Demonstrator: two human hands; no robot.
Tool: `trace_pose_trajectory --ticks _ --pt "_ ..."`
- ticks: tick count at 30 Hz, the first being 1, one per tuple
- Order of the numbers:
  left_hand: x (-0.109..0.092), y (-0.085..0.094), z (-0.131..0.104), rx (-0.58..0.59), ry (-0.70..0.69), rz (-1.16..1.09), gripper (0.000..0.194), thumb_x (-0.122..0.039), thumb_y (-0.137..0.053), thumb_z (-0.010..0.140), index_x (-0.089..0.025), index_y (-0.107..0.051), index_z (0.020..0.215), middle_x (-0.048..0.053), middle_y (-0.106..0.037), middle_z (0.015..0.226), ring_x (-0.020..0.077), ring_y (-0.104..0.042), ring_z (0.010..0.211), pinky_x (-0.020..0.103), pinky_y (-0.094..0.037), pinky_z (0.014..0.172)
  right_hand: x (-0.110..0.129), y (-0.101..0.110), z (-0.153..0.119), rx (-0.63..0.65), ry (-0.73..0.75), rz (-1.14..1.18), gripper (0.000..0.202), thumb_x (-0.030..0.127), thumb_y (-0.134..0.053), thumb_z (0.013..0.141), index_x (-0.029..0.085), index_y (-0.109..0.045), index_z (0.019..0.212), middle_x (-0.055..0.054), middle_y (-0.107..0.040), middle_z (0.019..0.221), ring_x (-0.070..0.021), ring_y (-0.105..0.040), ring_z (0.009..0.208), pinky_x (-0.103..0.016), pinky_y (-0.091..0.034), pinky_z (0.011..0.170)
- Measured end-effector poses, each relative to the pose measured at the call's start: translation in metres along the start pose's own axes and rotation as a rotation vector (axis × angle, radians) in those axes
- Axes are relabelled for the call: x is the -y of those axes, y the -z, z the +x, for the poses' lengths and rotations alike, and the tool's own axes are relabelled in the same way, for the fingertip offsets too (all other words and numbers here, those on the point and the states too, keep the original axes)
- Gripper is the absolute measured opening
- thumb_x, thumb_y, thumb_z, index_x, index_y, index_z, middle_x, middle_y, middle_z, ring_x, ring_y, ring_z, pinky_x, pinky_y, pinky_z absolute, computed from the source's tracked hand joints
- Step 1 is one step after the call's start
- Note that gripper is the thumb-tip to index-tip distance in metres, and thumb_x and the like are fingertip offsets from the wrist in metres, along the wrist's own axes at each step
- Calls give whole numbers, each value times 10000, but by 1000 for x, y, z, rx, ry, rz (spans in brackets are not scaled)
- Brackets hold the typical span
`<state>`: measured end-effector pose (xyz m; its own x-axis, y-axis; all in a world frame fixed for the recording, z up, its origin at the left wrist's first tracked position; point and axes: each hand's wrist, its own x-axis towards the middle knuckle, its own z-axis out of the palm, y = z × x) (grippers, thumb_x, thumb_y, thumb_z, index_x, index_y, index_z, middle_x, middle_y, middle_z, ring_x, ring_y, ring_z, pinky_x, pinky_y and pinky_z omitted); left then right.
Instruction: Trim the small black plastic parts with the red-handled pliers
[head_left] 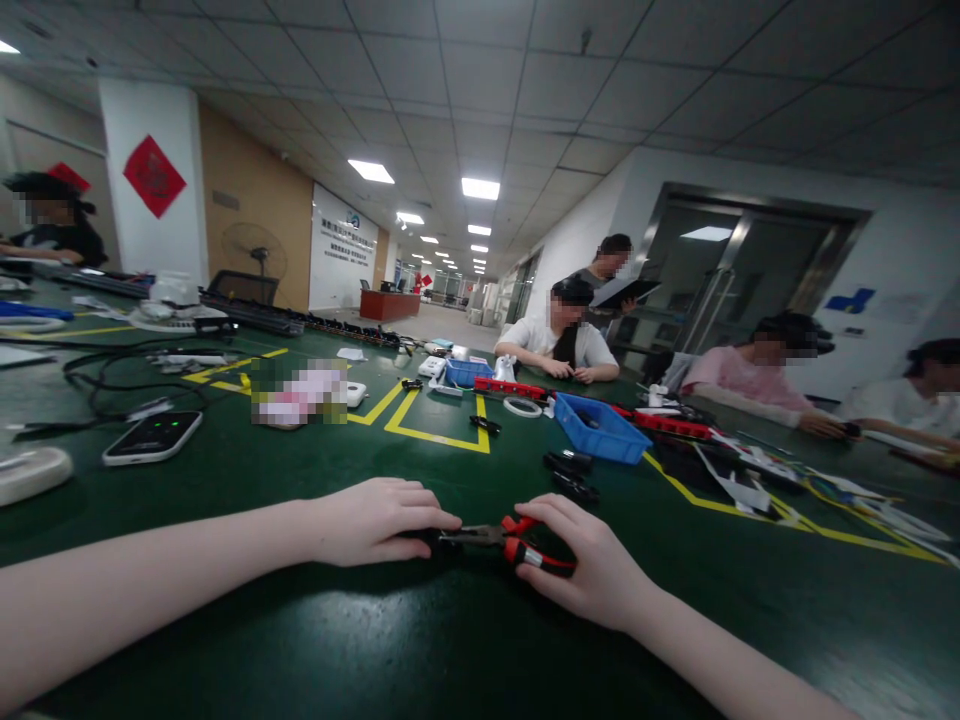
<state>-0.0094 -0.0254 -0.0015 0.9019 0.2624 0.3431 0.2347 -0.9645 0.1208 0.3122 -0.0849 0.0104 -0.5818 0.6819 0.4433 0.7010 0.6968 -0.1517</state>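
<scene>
Near the middle of the green table, my right hand is closed around the red-and-black handles of the pliers. The jaws point left toward my left hand. My left hand pinches a small black part, mostly covered by its fingers; the plier tips meet this part. Several black pieces lie just beyond my right hand, and another black piece rests farther back, by the yellow tape.
A blue bin stands beyond my right hand, with a smaller blue bin behind. At left lie a device with green lights and black cables. Several people sit around the table; one faces me. Another person stands behind.
</scene>
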Motion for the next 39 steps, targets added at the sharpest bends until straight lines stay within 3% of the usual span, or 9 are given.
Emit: trace_pose_trajectory --ticks 16,39 --pt "-1 0 1 9 -31 8 355 -314 -529 1026 -213 -530 1367 112 -651 1227 251 -647 1062 352 -513 909 6 4 1 91 -57 45 317 298 -711 821 206 -603 1104 -66 -681 1033 -196 -656 871 -328 -547 767" --pt "-1 0 0 -5 -57 33 361 -356 -485 1045 -211 -538 1371 123 -649 1208 244 -637 1036 351 -505 920 7 4 0 71 1 -56 331 307 -694 817 205 -592 1116 -74 -677 1006 -194 -648 828 -315 -532 713"
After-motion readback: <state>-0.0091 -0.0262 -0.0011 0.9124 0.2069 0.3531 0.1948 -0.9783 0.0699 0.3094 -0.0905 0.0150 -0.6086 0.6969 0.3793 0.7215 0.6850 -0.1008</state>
